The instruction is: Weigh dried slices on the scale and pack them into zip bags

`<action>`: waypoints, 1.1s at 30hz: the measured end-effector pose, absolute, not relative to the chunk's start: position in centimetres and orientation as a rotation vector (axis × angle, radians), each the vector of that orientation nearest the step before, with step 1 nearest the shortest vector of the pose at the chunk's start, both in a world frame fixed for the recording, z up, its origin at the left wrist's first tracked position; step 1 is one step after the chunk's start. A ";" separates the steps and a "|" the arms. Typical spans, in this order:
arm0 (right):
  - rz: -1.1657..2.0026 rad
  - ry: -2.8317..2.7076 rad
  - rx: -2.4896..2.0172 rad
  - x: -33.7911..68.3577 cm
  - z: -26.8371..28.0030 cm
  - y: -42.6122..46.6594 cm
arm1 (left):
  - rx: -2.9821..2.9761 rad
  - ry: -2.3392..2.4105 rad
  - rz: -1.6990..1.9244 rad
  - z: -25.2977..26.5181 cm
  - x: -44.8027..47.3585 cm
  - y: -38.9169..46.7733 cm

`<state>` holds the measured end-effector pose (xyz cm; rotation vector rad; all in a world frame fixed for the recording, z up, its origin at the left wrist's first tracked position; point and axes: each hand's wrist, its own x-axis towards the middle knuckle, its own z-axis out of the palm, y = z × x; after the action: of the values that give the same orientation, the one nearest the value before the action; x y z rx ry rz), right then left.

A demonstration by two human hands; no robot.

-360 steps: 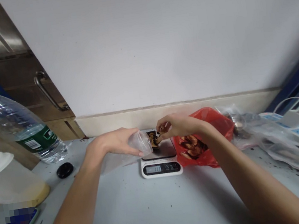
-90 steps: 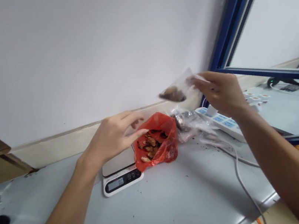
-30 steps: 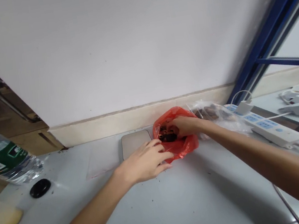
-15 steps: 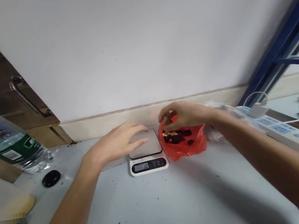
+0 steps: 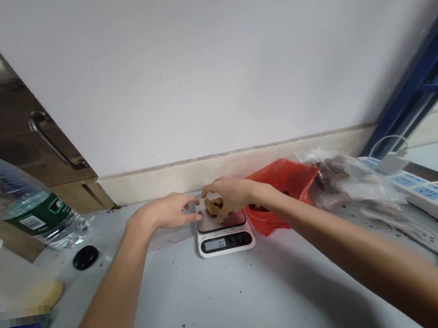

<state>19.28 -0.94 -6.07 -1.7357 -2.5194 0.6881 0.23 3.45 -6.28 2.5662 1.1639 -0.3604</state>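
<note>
A small white kitchen scale [image 5: 225, 241] with a grey plate sits on the table, its display reading 0.0. Over its plate my right hand [image 5: 234, 193] has its fingers curled round a tan-brown, dried-looking piece [image 5: 213, 206]; whether the piece touches the plate I cannot tell. My left hand [image 5: 170, 210] hovers at the scale's left edge, thumb and fingers apart, holding nothing. Just right of the scale lies an opened red plastic bag [image 5: 287, 178] with dark pieces inside, partly hidden by my right forearm.
A large water bottle [image 5: 31, 200], a black round cap [image 5: 85, 257] and a translucent white container [image 5: 1, 278] stand at left. Clear plastic bags [image 5: 337, 171] and a white power strip [image 5: 433, 197] with cables lie at right. Behind the table rises a white wall [image 5: 204, 67].
My right hand has moved left from the red bag to over the scale, with a tan-brown piece in its fingers. My left hand has drawn back slightly from over the plate.
</note>
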 end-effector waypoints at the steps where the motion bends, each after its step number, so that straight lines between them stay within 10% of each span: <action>1: 0.677 -2.497 -1.751 19.7 -5.8 -1.1 | 2.563 1.161 -0.367 -6.3 0.3 3.4; 13: 0.521 -2.429 -2.397 25.6 -4.8 -4.8 | 2.454 1.303 -0.480 -5.2 0.4 2.4; 33: 0.382 -2.490 -1.669 21.0 -5.5 -2.8 | 2.396 1.423 -0.593 -5.6 -1.5 4.1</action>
<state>21.04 -2.82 -5.47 -1.6694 -2.4902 0.3816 -1.51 4.06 -5.65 2.3964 1.4232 -0.5930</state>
